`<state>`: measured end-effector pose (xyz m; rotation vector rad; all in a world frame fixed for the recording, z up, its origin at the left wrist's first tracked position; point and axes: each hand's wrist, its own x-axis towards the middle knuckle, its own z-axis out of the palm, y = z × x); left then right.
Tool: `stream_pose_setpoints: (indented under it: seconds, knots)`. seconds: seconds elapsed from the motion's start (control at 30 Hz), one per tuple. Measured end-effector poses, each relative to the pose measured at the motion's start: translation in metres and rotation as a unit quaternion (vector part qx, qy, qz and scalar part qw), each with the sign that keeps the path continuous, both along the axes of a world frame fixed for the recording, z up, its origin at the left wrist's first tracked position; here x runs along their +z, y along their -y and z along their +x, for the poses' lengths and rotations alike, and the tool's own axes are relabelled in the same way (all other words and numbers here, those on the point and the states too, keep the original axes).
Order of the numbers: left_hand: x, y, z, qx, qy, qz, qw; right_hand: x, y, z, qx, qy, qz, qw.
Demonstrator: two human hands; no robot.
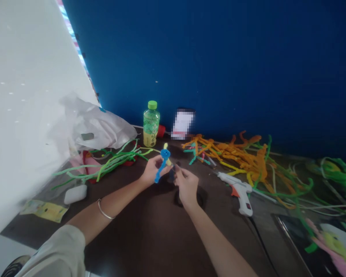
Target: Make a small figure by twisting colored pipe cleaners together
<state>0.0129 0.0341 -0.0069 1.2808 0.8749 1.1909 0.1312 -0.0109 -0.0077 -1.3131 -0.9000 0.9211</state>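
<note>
Near the middle of the head view, my left hand (152, 172) pinches a small figure of fuzzy pipe cleaner. Its blue part (165, 154) has a coiled round top and a strip hanging down to the left, and a yellow piece (165, 146) sticks up behind it. Close on the right, my right hand (187, 184) has thumb and forefinger pressed together beside the figure's blue end. What lies between those right fingertips is too small and blurred to name. Both hands are above the dark brown table (150, 231).
A green-capped bottle (151, 129) and a propped phone (183, 124) stand at the back. Green pipe cleaners (115, 163) and a plastic bag (103, 127) lie left. Orange pipe cleaners (233, 154), a white glue gun (239, 190) and a dark tablet (294, 238) lie right.
</note>
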Motion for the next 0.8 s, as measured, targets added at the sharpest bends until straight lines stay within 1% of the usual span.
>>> stream_pose_setpoints:
  seconds: [0.07, 0.13, 0.2, 0.3, 0.37, 0.4, 0.43, 0.47, 0.5, 0.6, 0.7, 0.8]
  knots:
    - [0.001, 0.000, -0.001, 0.017, -0.014, 0.018, 1.000, 0.000, 0.003, -0.001, -0.006, 0.110, 0.049, 0.993]
    - [0.003, 0.001, -0.002, 0.037, -0.024, 0.024, 0.999, 0.000, 0.005, -0.001, -0.011, 0.215, 0.103, 0.971]
    - [0.006, 0.002, -0.003, 0.050, -0.032, 0.025, 0.998, 0.000, 0.006, -0.002, -0.016, 0.316, 0.142, 0.938]
    - [0.008, 0.002, -0.003, 0.055, -0.027, 0.022, 0.998, 0.000, 0.006, 0.000, -0.040, 0.453, 0.166, 0.875]
    - [0.006, 0.001, -0.003, 0.052, -0.001, -0.001, 0.999, 0.001, 0.005, 0.003, -0.055, 0.512, 0.182, 0.838]
    - [0.004, 0.000, -0.002, 0.045, 0.018, -0.021, 0.999, 0.001, 0.005, 0.004, -0.055, 0.527, 0.193, 0.826]
    - [0.001, -0.001, -0.002, 0.032, 0.041, -0.045, 0.998, 0.001, 0.004, 0.004, -0.049, 0.530, 0.204, 0.821]
    - [-0.001, -0.002, -0.001, 0.013, 0.063, -0.069, 0.996, 0.001, 0.004, 0.005, -0.040, 0.522, 0.214, 0.824]
    - [-0.003, -0.003, -0.001, -0.006, 0.082, -0.093, 0.992, 0.001, 0.003, 0.005, -0.031, 0.505, 0.220, 0.834]
    - [-0.006, -0.004, -0.001, -0.053, 0.130, -0.149, 0.979, 0.002, 0.003, 0.004, -0.027, 0.421, 0.214, 0.881]
    - [-0.003, -0.004, -0.002, -0.079, 0.167, -0.180, 0.966, 0.006, 0.005, 0.003, -0.038, 0.324, 0.168, 0.930]
    - [0.001, -0.004, -0.004, -0.093, 0.175, -0.194, 0.961, 0.009, 0.004, 0.003, -0.010, 0.194, 0.106, 0.975]
